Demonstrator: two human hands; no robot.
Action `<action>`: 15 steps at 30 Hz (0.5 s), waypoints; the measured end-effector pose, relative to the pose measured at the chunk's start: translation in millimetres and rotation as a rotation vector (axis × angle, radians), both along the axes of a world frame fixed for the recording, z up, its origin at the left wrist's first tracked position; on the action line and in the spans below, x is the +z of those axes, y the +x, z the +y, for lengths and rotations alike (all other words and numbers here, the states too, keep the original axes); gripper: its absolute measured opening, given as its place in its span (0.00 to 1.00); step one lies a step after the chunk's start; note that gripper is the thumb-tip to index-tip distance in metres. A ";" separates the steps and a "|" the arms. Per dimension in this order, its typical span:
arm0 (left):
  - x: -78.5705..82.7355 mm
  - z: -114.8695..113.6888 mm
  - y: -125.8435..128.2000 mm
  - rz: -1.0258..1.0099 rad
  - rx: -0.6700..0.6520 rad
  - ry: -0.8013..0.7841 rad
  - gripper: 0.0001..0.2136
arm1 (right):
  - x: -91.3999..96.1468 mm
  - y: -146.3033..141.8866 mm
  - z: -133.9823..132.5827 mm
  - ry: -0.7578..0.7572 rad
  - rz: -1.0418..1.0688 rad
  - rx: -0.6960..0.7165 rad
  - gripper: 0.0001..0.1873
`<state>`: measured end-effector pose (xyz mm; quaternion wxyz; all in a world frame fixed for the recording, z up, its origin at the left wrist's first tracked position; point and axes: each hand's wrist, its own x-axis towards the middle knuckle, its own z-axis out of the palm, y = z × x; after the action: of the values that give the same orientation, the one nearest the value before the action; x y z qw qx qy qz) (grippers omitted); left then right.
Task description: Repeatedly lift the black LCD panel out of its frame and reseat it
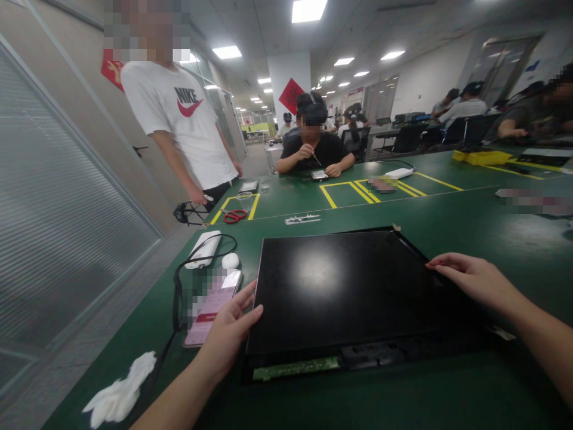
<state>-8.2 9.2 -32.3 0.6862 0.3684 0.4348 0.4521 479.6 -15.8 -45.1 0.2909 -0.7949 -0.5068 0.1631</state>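
Observation:
A black LCD screen panel (340, 292) lies in front of me, slightly askew in a thin black frame (407, 242). Along its near edge shows a green circuit board strip (295, 368). My left hand (233, 322) grips the panel's left edge, thumb on top and fingers at the side and partly hidden below. At the right edge, the fingertips of my right hand (461, 275) are pinched together on the rim; whether they hold the panel, the frame or both I cannot tell.
Left of the panel are a phone (215, 307), a white earbud case (230, 261), a white power bank (203, 248) with a black cable and crumpled white gloves (120, 391). Red scissors (235, 216) lie farther off. A co-worker (313, 143) sits opposite; another person (179, 119) stands left.

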 end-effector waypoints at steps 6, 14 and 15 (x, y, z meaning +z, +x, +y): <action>-2.5 2.4 0.0 -0.007 -0.010 -0.004 0.40 | -0.5 -0.4 -0.2 0.020 -0.008 0.004 0.23; 0.4 3.0 1.9 -0.014 0.012 -0.038 0.43 | 0.0 -1.2 -0.7 0.035 0.010 0.004 0.23; -0.4 3.2 1.5 -0.018 0.012 -0.035 0.43 | 0.6 -1.6 -0.7 0.027 0.014 -0.004 0.23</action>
<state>-6.6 12.4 -32.7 0.6937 0.3495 0.4388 0.4518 478.0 -16.5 -44.5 0.3056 -0.7909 -0.5052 0.1610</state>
